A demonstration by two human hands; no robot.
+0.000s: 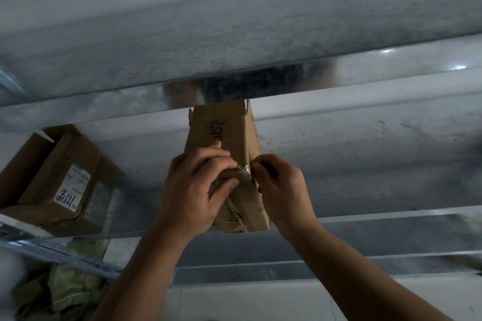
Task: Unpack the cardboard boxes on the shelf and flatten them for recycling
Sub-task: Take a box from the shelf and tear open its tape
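Left hand (193, 190) grips the small brown cardboard box (232, 128) from its left side, with the fingers curled over the top face and the thumb pressed against the near part of the box. Right hand (281, 185) is at the box's right edge, its thumb and forefinger pinched together on a strip of clear packing tape (245, 176) that crosses the box between the two hands. The other fingers of that hand are folded into the palm.

The box is long and narrow. It is held at the middle of the scene over the grey metal shelf (365, 177), with its near end at the shelf's front lip and its far end reaching up to the edge of the upper grey metal shelf (234, 41). Whether it rests on the shelf or is lifted clear cannot be told. Dark printed letters run along its top face.

Far to the left on the same shelf, well apart from the hands, sits a larger brown cardboard carton (44, 164) with an open flap. A white printed label (73, 187) with dark handwritten figures is stuck on its side. Below it, at the near left, crumpled greenish-brown packing paper (75, 281) lies on a lower level.
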